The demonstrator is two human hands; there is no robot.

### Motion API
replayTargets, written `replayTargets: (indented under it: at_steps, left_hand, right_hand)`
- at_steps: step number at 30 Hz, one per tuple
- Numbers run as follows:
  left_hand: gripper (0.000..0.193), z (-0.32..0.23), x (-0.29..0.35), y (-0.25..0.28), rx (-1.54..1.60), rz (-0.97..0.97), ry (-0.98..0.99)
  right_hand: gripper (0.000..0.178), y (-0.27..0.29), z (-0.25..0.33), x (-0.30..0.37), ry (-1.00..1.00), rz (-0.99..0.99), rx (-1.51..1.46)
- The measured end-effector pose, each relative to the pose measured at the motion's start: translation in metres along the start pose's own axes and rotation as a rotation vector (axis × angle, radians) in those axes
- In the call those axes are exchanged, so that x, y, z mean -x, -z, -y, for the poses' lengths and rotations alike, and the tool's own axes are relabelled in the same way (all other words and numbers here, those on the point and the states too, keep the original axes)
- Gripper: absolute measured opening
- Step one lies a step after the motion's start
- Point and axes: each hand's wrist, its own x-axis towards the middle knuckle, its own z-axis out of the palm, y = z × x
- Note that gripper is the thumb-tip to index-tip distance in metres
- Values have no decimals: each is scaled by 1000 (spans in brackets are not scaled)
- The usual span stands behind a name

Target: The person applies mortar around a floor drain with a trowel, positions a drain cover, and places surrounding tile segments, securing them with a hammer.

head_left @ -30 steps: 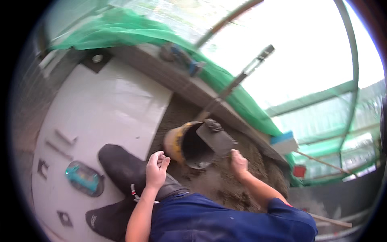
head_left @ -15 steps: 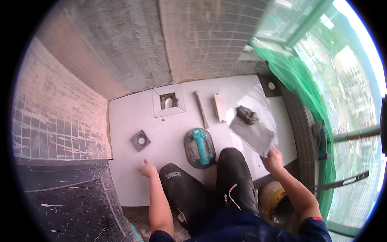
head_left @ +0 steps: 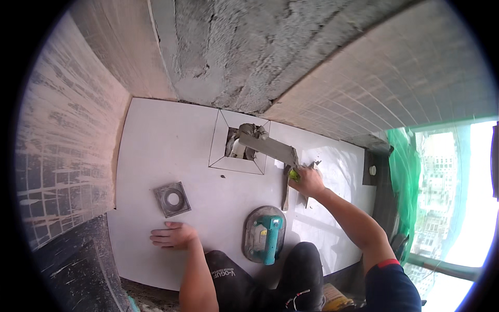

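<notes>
My right hand (head_left: 307,182) grips a trowel (head_left: 273,151) by its greenish handle. The blade, smeared with grey mortar, reaches over a square drain hole (head_left: 236,153) cut in the pale floor tile (head_left: 156,140). A lump of wet mortar (head_left: 253,130) lies at the blade's tip, over the hole's far edge. My left hand (head_left: 174,235) is open, laid on the tile with its fingers stretched to the left. Just beyond it is a grey square drain piece (head_left: 183,208) with a round opening. A tile tool with a teal handle (head_left: 270,239) stands near my knees.
A long thin tool (head_left: 285,195) and a pale offcut (head_left: 303,200) lie partly under my right forearm. Bare cement and tiled walls enclose the far and left sides. Green netting (head_left: 403,171) hangs at the right opening; a yellow bucket (head_left: 337,299) sits by my right knee.
The trowel with its mortar has gone from the right side to the drain hole, carried by my right hand. My left hand has come down flat on the tile. The view has shifted.
</notes>
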Motion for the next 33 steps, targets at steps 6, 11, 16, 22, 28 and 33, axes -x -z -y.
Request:
replayTargets:
  at_steps: [6,11,16,22,28,33]
  left_hand:
    - [76,5,-6,1,-35,143,50]
    - [76,7,-5,-2,-70,141,47]
    - [76,8,-4,-3,-76,138,40]
    - [76,4,-5,7,-44,166,45]
    - [78,6,-5,7,-16,148,15]
    - [78,6,-6,7,-37,138,8]
  right_hand:
    - [40,10,8,-50,102,113,117]
    - [40,35,7,-71,112,245,131]
    - [40,51,-5,-98,200,293,108]
    - [36,83,0,-129,237,283,53]
    - [40,76,7,-131,189,205,197]
    - [40,57,11,-120,174,108,318]
